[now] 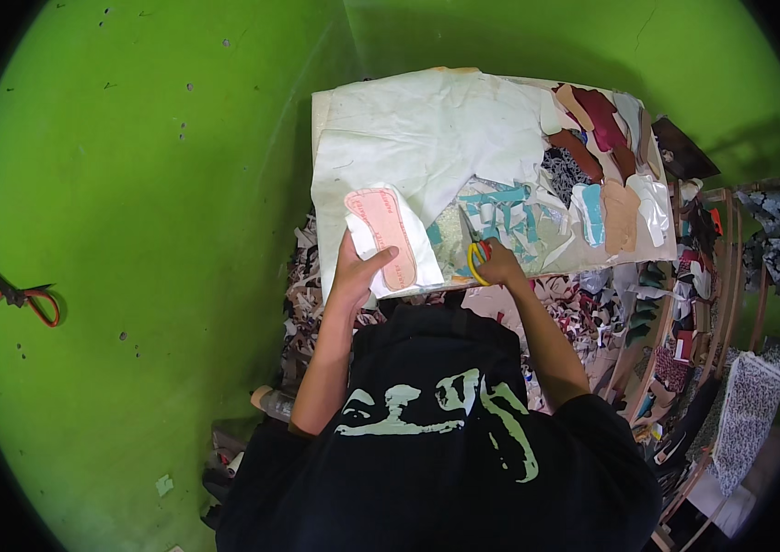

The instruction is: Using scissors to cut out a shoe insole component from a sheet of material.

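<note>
In the head view, the left hand (359, 273) pinches a pink, sole-shaped template (382, 230) against a white fabric piece (426, 250) over the table's (592, 261) near left part; red lettering runs across the template. The right hand's fingers grasp yellow-handled metal scissors (478, 259) just beside it — teal and white scraps (503, 213) lie beyond. Green walls (132, 138) surround the table — black-and-red scissors (14, 296) hang left, offcuts (574, 317) pile below.

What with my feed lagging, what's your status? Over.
Left grip: holding white fabric with pink insole-shaped piece. Right grip: on yellow-handled scissors. Possible snag: teal scraps beside scissors.
</note>
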Tool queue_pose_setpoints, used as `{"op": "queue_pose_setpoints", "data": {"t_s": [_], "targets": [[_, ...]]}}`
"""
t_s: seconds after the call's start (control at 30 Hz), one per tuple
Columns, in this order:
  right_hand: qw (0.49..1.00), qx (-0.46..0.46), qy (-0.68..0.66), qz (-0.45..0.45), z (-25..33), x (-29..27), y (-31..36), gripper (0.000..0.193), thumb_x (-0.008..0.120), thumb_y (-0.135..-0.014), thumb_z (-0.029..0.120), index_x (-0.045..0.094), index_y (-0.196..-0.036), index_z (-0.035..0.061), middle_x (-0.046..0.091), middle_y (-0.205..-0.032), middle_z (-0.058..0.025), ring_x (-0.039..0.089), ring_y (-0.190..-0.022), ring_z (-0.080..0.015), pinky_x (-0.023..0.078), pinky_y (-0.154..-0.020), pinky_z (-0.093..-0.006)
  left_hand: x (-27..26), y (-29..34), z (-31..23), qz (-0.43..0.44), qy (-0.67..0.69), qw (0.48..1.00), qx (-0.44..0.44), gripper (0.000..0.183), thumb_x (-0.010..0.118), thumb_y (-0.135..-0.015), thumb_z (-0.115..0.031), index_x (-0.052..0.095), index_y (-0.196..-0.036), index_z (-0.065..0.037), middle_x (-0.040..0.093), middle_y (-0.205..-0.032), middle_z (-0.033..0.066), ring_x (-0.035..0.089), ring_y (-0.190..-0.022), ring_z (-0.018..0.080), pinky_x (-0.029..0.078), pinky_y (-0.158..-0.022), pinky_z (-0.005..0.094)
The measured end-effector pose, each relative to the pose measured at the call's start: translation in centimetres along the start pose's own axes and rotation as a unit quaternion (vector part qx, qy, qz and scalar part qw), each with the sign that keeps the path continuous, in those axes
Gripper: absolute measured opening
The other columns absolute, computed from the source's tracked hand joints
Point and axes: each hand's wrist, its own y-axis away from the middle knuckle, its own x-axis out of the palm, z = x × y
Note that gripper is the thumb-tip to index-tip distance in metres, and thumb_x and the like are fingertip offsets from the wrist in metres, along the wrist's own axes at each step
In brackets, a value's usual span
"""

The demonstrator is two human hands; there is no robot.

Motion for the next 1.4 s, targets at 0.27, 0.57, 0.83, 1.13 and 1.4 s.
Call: {"op": "queue_pose_setpoints", "data": {"t_s": [0.27, 0.57, 0.83, 1.13, 1.4], "targets": [[0.874, -0.025, -0.477, 0.084, 10.6, -2.0, 13.1, 0.085, 0.068, -0.08, 0.064, 0.029, -0.134, 0.0109, 0.047, -0.085, -0.0033, 0.048, -0.067, -0.0127, 0.042, -0.059, -0.0257, -0.4, 1.2, -4.1, -0.091, 0.009, 0.986, 0.138, 0.059, 0.066, -0.082, 0.008, 0.039, -0.133, 0.0, 0.057, -0.122, 0.0116, 0.059, -0.107, 0.018, 0.049, -0.093, 0.032], [0.879, -0.187, -0.413, 0.145, 21.1, -4.1, 19.6, 0.126, 0.054, -0.048, 0.098, 0.033, -0.132, 0.0063, 0.046, -0.107, -0.0061, 0.05, -0.092, -0.0158, 0.043, -0.079, -0.0305, 2.6, 1.6, -10.0, -0.021, -0.105, 0.96, 0.259, 0.052, 0.063, -0.091, -0.002, 0.035, -0.134, 0.005, 0.053, -0.124, 0.0144, 0.054, -0.112, 0.0176, 0.044, -0.097, 0.0326], [0.874, -0.263, -0.378, 0.152, 22.7, -6.7, 19.5, 0.114, 0.043, -0.064, 0.096, 0.033, -0.125, -0.0005, 0.048, -0.086, -0.006, 0.05, -0.069, -0.0154, 0.045, -0.064, -0.0293, 6.5, 2.2, -12.3, -0.07, -0.172, 0.903, 0.387, 0.045, 0.06, -0.095, -0.006, 0.039, -0.132, 0.006, 0.056, -0.12, 0.0158, 0.056, -0.107, 0.019, 0.045, -0.094, 0.032], [0.863, -0.241, -0.401, 0.189, 22.2, -10.4, 18.8, 0.113, 0.05, -0.062, 0.092, 0.036, -0.127, 0.0006, 0.049, -0.077, -0.0039, 0.049, -0.057, -0.0108, 0.042, -0.05, -0.0232, 9.7, 3.0, -11.8, -0.167, -0.235, 0.851, 0.438, 0.028, 0.057, -0.093, -0.003, 0.054, -0.118, 0.011, 0.065, -0.107, 0.0181, 0.062, -0.095, 0.0196, 0.049, -0.084, 0.0321], [0.819, -0.333, -0.414, 0.218, 20.1, -10.9, 17.4, 0.083, 0.047, -0.086, 0.074, 0.036, -0.121, -0.0006, 0.051, -0.071, -0.0059, 0.05, -0.049, -0.0112, 0.041, -0.045, -0.0234, 11.9, 3.2, -11.2, -0.226, -0.184, 0.84, 0.457, 0.036, 0.056, -0.094, -0.001, 0.045, -0.127, 0.01, 0.058, -0.117, 0.0171, 0.058, -0.107, 0.0198, 0.046, -0.092, 0.0312]]}}
